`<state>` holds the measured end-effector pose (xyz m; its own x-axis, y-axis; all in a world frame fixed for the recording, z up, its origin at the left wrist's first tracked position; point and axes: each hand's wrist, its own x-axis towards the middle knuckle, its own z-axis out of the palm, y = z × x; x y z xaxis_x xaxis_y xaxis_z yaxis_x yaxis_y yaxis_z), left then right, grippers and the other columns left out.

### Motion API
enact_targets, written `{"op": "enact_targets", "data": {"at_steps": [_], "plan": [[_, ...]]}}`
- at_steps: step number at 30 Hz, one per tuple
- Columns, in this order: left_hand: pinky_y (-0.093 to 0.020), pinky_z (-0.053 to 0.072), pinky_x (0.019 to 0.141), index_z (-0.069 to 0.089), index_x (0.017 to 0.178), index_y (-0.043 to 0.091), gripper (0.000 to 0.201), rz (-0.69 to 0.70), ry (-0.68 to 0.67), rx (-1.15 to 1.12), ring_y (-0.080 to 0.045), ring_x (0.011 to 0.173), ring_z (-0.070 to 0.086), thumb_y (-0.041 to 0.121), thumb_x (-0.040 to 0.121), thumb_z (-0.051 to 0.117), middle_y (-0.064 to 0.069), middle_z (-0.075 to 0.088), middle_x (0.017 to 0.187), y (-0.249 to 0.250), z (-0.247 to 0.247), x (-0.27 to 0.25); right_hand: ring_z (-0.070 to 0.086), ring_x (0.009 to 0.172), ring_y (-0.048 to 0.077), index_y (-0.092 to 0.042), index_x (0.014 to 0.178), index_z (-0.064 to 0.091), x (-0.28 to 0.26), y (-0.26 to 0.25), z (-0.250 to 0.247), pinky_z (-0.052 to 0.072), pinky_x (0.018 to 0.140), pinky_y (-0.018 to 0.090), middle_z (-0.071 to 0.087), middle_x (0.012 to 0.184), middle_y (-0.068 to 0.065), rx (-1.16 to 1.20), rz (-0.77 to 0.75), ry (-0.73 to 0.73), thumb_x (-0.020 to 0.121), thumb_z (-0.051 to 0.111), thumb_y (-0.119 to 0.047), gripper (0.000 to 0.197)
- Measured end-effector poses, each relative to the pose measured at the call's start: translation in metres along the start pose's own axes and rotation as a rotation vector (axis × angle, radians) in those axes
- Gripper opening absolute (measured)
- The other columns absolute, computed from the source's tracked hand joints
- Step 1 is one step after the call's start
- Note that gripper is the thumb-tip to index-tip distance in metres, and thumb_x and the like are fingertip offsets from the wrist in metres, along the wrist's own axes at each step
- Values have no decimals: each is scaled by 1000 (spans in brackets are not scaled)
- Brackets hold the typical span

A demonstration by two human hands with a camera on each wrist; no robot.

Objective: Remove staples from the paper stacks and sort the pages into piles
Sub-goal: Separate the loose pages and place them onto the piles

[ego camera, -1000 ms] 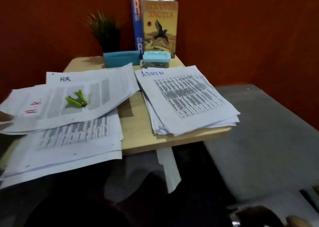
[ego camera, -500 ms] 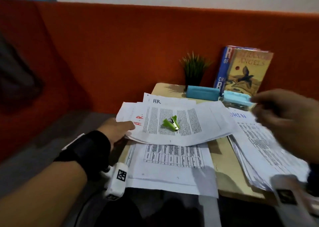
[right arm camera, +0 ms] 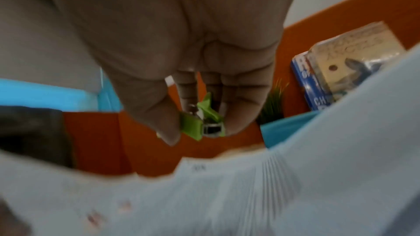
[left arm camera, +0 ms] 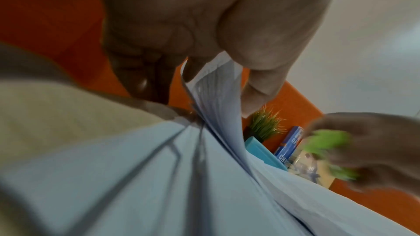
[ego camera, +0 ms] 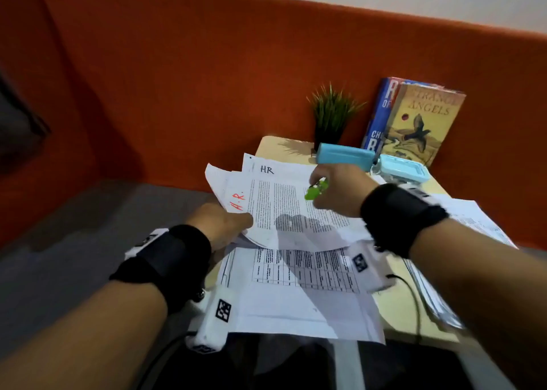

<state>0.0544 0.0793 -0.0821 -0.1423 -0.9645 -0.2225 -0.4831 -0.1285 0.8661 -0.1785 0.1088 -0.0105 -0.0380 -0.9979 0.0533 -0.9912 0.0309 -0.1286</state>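
Two hands (ego camera: 225, 226) (ego camera: 334, 191), one green staple remover (ego camera: 315, 192), two books (ego camera: 423, 126) (ego camera: 380, 114), one plant (ego camera: 333, 114), two blue boxes (ego camera: 344, 156) (ego camera: 402, 172), several paper stacks (ego camera: 296, 212).

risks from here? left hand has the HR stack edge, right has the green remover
1. The left hand pinches only the edge of the curled HR stack; loose sheets could slide off the table.
2. The right hand holds the staple remover by its fingertips; it may slip.
3. No staple is visible, so a blind bite could tear paper.
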Motion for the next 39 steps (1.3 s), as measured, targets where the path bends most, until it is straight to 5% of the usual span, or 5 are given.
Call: {"op": "enact_targets", "data": {"at_steps": [7,15,22,29,39], "plan": [[-36,64,64,72,93,0,17,-71,-56,-79,-28,79,73,-11,80,72,-13,76,96,1,-10,9,53,84,4,-40,98,58,-112,61,-11,51,76,27,55,92,-18,-272,17,-522,67,76,-35,37],[-37,58,60,67,93,-6,13,-92,13,-55,-26,49,65,-13,83,69,-26,72,82,7,-4,2,56,80,9,-35,104,50,-122,67,-21,53,69,31,58,90,-11,-286,118,-271,67,75,-60,51],[-44,58,92,55,129,10,54,262,209,-43,-26,108,67,-12,82,70,-1,68,122,32,-14,4,53,69,12,-22,88,59,-72,63,-56,43,59,29,57,78,-9,-25,60,275,78,72,-53,35],[-12,55,65,58,131,15,47,683,195,-71,2,86,70,-5,90,68,11,70,111,88,-36,-13,47,128,22,-29,149,28,16,56,-67,38,108,45,46,146,-2,412,58,158,63,87,-37,105],[-38,61,72,66,100,6,11,604,138,-582,-19,79,71,5,100,55,0,76,88,145,-36,7,68,105,34,-1,120,64,19,52,-107,55,90,49,70,115,14,1258,-153,421,75,80,-12,49]]}}
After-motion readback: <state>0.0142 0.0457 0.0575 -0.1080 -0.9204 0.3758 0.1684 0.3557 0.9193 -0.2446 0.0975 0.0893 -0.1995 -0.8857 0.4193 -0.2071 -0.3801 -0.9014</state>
